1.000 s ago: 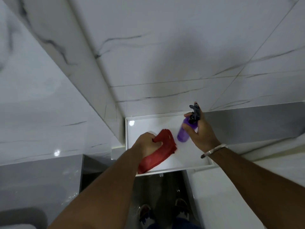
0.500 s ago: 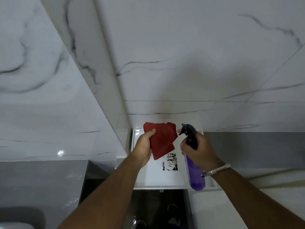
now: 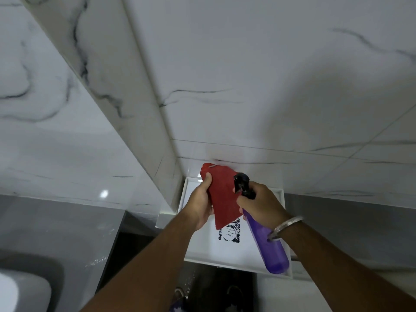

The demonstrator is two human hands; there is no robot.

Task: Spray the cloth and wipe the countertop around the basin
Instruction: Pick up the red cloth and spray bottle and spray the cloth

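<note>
My left hand (image 3: 201,202) holds a red cloth (image 3: 222,194) up in front of the marble wall, the cloth hanging flat and facing the bottle. My right hand (image 3: 261,204) grips a purple spray bottle (image 3: 269,246) by its neck, its black nozzle (image 3: 240,181) almost touching the cloth. The bottle's body tilts down to the right. Both hands are above a white shelf-like surface (image 3: 225,253) with a black printed mark (image 3: 229,231). A metal bangle (image 3: 286,226) sits on my right wrist.
White marble-patterned walls (image 3: 247,86) meet in a corner above the shelf. Grey wall tiles (image 3: 56,233) run along the lower left and right. A white rounded basin edge (image 3: 13,291) shows at the bottom left. Dark floor and my shoes (image 3: 180,293) lie below.
The cloth was lifted off the white surface and held upright. The spray bottle swung round so its nozzle points at the cloth, and both hands drew closer together.
</note>
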